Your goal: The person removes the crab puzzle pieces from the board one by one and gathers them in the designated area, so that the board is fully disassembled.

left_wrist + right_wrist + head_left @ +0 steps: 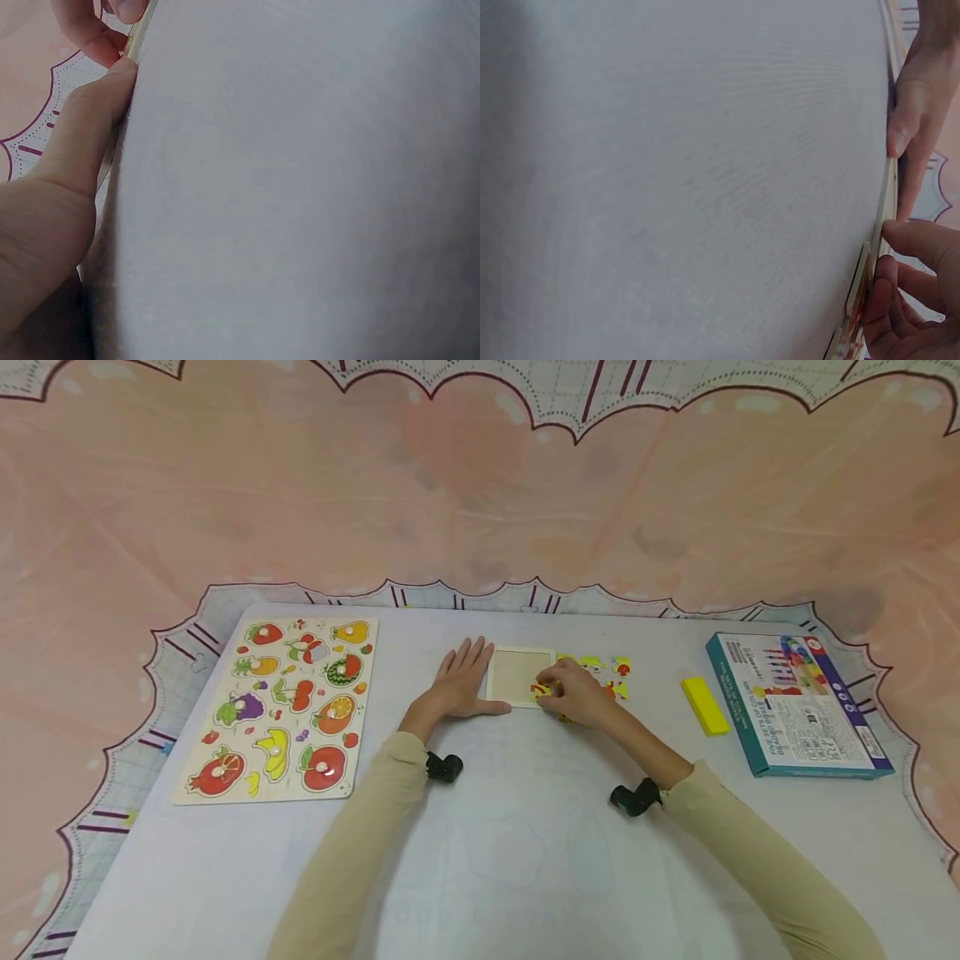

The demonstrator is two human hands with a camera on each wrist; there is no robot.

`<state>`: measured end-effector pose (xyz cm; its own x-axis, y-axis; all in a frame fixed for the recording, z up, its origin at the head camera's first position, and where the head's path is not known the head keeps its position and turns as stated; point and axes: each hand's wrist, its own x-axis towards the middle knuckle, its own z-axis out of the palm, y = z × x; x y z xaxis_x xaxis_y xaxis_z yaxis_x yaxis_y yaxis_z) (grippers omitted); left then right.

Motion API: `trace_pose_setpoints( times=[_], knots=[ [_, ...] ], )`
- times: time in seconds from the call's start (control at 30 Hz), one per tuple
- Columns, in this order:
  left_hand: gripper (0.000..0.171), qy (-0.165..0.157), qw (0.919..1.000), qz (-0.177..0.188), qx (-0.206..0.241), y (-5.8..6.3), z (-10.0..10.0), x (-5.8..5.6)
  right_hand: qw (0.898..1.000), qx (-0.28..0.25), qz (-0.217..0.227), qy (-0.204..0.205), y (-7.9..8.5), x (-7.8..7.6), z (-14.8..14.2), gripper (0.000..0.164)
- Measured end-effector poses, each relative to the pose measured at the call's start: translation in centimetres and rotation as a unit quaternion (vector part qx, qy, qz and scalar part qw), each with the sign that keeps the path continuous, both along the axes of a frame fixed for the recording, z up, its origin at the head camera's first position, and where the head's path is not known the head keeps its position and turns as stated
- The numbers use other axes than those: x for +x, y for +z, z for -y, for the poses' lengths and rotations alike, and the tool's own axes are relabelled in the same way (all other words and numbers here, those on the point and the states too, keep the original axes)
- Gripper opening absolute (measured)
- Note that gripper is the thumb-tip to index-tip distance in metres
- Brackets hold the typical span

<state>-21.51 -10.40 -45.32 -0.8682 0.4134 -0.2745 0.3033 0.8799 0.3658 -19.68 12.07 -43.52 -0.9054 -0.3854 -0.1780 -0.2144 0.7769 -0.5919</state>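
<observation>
A small wooden puzzle tray (517, 670) with a pale raised rim lies at the middle of the table. My left hand (456, 687) rests at its left side, fingers straight and spread, the thumb along the near left corner. My right hand (579, 693) pinches a red and yellow puzzle piece (539, 692) over the tray's near right corner. Several colourful puzzle pieces (621, 667) lie right of the tray, some partly hidden by the right hand. In the right wrist view, curled right fingers (922, 247) are at the tray edge, with loose pieces (859, 281) close by.
On the left lies a large fruit puzzle board (288, 710). A yellow block (704, 706) sits to the right, beside a teal-edged box (798, 706) with printed pictures. The white table (480, 860) has a scalloped patterned cloth edge behind it.
</observation>
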Motion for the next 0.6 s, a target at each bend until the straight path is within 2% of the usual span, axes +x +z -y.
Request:
trace_pose_setpoints(
  times=[0.37, 0.47, 0.6],
  knots=[
    [0.112, 0.001, 1.0000, 0.000, -0.002, -0.07, -0.05, -0.04, 1.000, -0.002, 0.002, -0.005, -0.13, -0.02, 0.02, 0.040],
    [0.112, 0.001, 1.0000, 0.000, -0.003, -0.14, -0.03, -0.09, 1.000, -0.018, -0.004, -0.004, -0.23, 0.00, -0.06, 0.039],
    [0.113, 0.001, 1.0000, 0.000, -0.007, -0.24, -0.03, -0.18, 0.998, -0.057, -0.020, -0.001, -0.39, 0.08, -0.31, 0.030]
  ],
)
